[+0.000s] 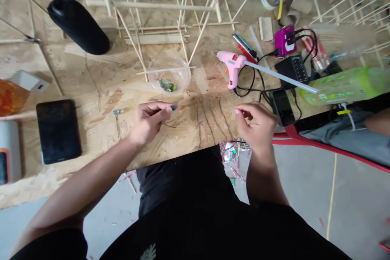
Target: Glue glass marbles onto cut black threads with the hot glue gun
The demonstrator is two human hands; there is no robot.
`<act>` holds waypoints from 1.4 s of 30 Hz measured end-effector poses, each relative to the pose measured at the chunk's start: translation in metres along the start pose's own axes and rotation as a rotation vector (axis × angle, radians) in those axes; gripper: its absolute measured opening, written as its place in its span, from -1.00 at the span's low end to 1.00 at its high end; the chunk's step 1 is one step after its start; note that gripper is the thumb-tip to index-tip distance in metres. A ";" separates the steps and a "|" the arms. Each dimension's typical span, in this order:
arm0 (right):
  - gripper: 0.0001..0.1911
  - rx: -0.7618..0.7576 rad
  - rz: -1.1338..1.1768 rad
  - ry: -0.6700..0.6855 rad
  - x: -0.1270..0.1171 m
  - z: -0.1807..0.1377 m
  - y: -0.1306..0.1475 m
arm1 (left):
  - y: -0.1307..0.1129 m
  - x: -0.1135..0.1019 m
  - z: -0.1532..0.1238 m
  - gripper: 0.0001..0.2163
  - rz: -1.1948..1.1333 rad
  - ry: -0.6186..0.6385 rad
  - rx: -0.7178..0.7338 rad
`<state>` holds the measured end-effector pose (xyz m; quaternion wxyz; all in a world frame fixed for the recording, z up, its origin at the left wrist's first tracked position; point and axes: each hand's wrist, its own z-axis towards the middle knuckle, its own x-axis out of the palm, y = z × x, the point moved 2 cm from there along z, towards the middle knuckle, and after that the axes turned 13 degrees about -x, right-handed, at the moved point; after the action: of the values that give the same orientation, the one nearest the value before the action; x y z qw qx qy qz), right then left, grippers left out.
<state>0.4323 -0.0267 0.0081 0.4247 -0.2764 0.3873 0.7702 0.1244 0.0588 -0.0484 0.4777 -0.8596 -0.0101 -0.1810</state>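
My left hand (149, 120) hovers over the chipboard table (100, 89), its fingers pinched on a small dark green bead (173, 107) with a thin wire trailing below it. My right hand (256, 124) is curled near the table's front edge, fingertips pressed together; whatever it holds is too thin to make out. Between the hands lie several looped wire pieces (210, 118). A clear plastic bowl (170, 75) with a few green beads stands just behind them. Another bead on a wire (116, 112) lies left of my left hand.
A pink glue gun (233, 67) with a glue stick lies at the right, beside cables, a phone (282, 105) and a charger. A black tablet (58, 130) and a black speaker (77, 24) are at the left. A wooden stick frame (170, 8) stands behind.
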 end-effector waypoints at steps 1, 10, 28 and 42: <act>-0.87 -0.003 0.014 0.007 0.001 0.000 0.001 | -0.001 0.000 0.000 -0.80 -0.006 0.003 0.009; -0.84 -0.143 0.611 0.101 0.024 0.031 0.061 | -0.006 0.002 -0.001 -0.69 -0.032 0.191 -0.060; -0.88 -0.100 0.719 0.084 0.068 0.054 0.085 | -0.003 0.001 -0.004 -0.65 0.015 0.381 -0.089; -0.70 -0.222 0.708 -0.031 0.029 0.058 0.115 | -0.016 0.002 -0.008 -0.52 0.023 0.469 -0.100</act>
<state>0.3125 -0.0042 0.0594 0.1050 -0.1578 0.3667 0.9108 0.1210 0.0607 -0.0310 0.4258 -0.8168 0.1200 -0.3703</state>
